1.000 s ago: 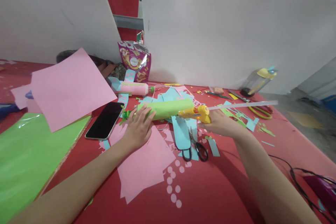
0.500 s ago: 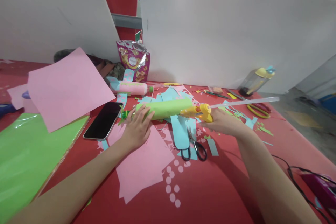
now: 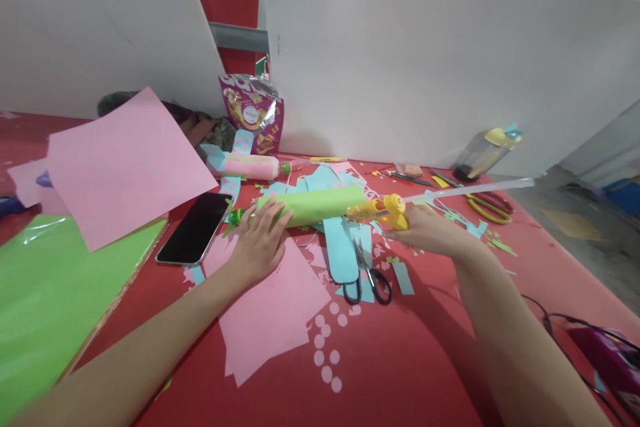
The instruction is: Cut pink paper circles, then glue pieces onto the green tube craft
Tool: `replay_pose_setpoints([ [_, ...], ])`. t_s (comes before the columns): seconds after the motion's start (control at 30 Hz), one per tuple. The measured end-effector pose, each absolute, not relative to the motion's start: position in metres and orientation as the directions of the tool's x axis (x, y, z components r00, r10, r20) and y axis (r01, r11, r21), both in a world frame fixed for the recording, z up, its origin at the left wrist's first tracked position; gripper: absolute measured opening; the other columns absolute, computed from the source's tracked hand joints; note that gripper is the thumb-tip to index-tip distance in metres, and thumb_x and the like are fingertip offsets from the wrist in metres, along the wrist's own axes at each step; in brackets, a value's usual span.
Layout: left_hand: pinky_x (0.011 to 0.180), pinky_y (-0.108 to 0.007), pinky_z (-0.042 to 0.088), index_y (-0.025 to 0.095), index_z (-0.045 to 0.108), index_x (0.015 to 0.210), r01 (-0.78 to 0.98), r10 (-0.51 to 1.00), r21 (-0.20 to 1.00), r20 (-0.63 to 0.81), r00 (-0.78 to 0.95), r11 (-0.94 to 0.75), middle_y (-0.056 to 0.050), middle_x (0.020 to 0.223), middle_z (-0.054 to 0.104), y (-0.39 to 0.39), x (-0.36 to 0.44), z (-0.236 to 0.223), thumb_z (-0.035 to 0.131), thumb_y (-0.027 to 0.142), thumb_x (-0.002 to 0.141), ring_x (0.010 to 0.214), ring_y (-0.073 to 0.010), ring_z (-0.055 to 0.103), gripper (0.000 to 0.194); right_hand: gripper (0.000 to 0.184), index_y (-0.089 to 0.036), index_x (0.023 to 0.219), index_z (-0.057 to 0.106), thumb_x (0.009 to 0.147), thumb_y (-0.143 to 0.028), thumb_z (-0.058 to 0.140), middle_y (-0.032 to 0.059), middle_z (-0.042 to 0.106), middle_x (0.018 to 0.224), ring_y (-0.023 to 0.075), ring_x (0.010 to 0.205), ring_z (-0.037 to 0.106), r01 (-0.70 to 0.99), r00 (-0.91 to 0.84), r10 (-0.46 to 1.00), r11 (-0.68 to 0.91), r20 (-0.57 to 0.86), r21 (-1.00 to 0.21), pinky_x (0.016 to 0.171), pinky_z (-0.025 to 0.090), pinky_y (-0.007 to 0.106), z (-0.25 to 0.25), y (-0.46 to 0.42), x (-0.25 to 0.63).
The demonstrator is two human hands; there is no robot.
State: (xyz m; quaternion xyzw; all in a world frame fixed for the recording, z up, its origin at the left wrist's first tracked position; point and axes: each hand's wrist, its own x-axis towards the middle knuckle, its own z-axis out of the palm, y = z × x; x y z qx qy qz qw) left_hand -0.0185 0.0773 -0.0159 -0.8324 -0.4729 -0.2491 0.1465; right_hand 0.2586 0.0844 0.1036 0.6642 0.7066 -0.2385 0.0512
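Observation:
My left hand (image 3: pixel 261 243) is closed over the capped end of a bottle wrapped in green paper (image 3: pixel 320 205), which lies on its side. Its green cap (image 3: pixel 236 217) sticks out to the left of my fingers. In my right hand (image 3: pixel 423 232) is a yellow hot glue gun (image 3: pixel 379 211), with a long clear glue stick (image 3: pixel 467 191) out of its back. The gun's nozzle is at the right end of the bottle; whether it touches is hard to tell. Scissors with black handles (image 3: pixel 373 277) lie by a rounded blue paper strip (image 3: pixel 341 250) just below.
A phone (image 3: pixel 195 229) and pink paper sheets (image 3: pixel 133 167) lie to the left. Behind are a pink-wrapped bottle (image 3: pixel 250 167), a snack bag (image 3: pixel 253 113) and a clear yellow-lidded bottle (image 3: pixel 487 153). Yellow-handled scissors (image 3: pixel 487 209) lie at right. A black cable (image 3: pixel 547 320) runs along the right.
The glue gun has shifted very slightly right against the bottle. My left hand keeps its place on the bottle, and the whole view has moved slightly.

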Motion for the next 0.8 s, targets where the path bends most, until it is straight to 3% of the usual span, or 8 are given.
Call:
replay_pose_setpoints([
  [0.3, 0.101, -0.047, 0.023, 0.017, 0.043, 0.119, 0.859, 0.722, 0.009, 0.546, 0.424, -0.512, -0.014, 0.122, 0.048, 0.077, -0.018, -0.016, 0.044, 0.014, 0.077, 0.124, -0.0287, 0.037, 0.043, 0.016, -0.020, 0.066, 0.047, 0.075, -0.034, 0.046, 0.0013, 0.056, 0.057, 0.0167, 0.057, 0.056, 0.986, -0.114, 0.941, 0.068, -0.319, -0.152, 0.051, 0.039, 0.026, 0.106, 0.081, 0.257],
  [0.43, 0.102, -0.047, 0.023, 0.017, 0.044, 0.119, 0.858, 0.721, 0.008, 0.546, 0.426, -0.513, -0.015, 0.122, 0.048, 0.078, -0.018, -0.017, 0.044, 0.014, 0.077, 0.124, -0.0289, 0.037, 0.042, 0.019, -0.021, 0.073, 0.054, 0.077, -0.037, 0.044, 0.0018, 0.058, 0.060, 0.0182, 0.059, 0.056, 0.990, -0.129, 0.952, 0.107, -0.277, -0.095, 0.052, 0.038, 0.027, 0.107, 0.077, 0.262],
  [0.6, 0.102, -0.048, 0.022, 0.017, 0.042, 0.122, 0.855, 0.720, 0.014, 0.548, 0.427, -0.518, -0.015, 0.123, 0.048, 0.079, -0.019, -0.018, 0.045, 0.015, 0.077, 0.125, -0.0293, 0.035, 0.046, 0.017, -0.022, 0.089, 0.054, 0.076, -0.030, 0.046, 0.0035, 0.061, 0.078, 0.0185, 0.066, 0.057, 0.991, -0.120, 0.978, 0.107, -0.173, -0.080, 0.054, 0.037, 0.026, 0.115, 0.071, 0.272],
  [0.73, 0.102, -0.048, 0.022, 0.016, 0.042, 0.123, 0.853, 0.730, 0.034, 0.536, 0.423, -0.520, -0.017, 0.123, 0.047, 0.079, -0.019, -0.018, 0.044, 0.015, 0.078, 0.125, -0.0298, 0.035, 0.045, 0.026, -0.018, 0.101, 0.046, 0.081, -0.035, 0.045, 0.0086, 0.060, 0.076, 0.0233, 0.066, 0.057, 0.993, 0.011, 0.992, 0.003, -0.125, 0.115, 0.050, 0.032, 0.027, 0.108, 0.070, 0.276],
  [0.8, 0.102, -0.048, 0.021, 0.017, 0.041, 0.124, 0.852, 0.737, 0.057, 0.534, 0.415, -0.521, -0.016, 0.124, 0.046, 0.079, -0.019, -0.017, 0.044, 0.015, 0.077, 0.125, -0.0297, 0.034, 0.047, 0.032, -0.014, 0.107, 0.041, 0.083, -0.036, 0.043, 0.0116, 0.060, 0.075, 0.0268, 0.068, 0.058, 0.975, 0.036, 0.999, -0.032, -0.016, 0.221, 0.051, 0.031, 0.028, 0.096, 0.071, 0.280],
])
